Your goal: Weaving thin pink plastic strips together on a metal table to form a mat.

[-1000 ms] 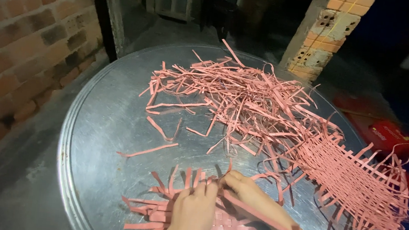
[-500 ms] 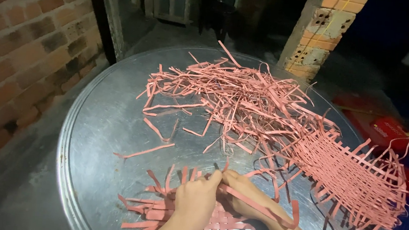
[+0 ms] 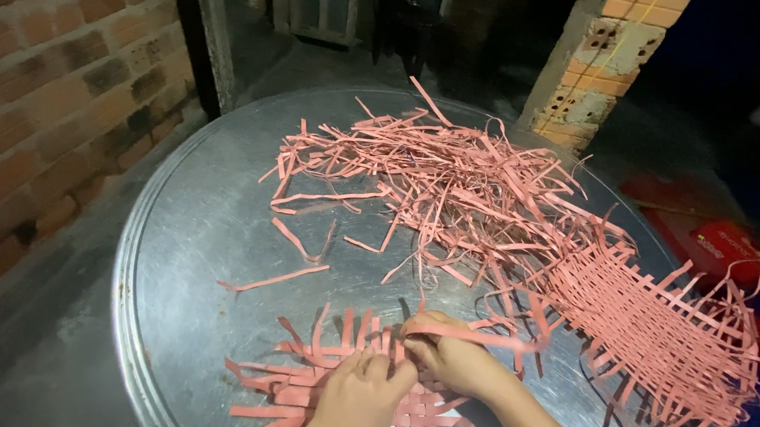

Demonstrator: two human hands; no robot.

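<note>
The right hand [image 3: 454, 360] is pinching a loose pink strip [image 3: 479, 337] between thumb and fingers, holding it level so its free end is pointing right, just above the near weaving. The left hand [image 3: 360, 405] is lying beside it, palm down, fingers together and pressing flat on the small woven mat [image 3: 289, 390]; it is clamping nothing that I can see, only pinning the work to the round metal tray [image 3: 181, 250].

That near mat is looking young, to my eye: only a few crossings are showing around the hands, with long unwoven ends fanning out left and far. On the right a larger woven mat [image 3: 656, 333] is lying well apart, its lattice looking dense and close to complete, ragged ends still sticking out. At the far side a big heap of loose strips [image 3: 439, 182] is waiting, so plenty of material seems unused.
</note>
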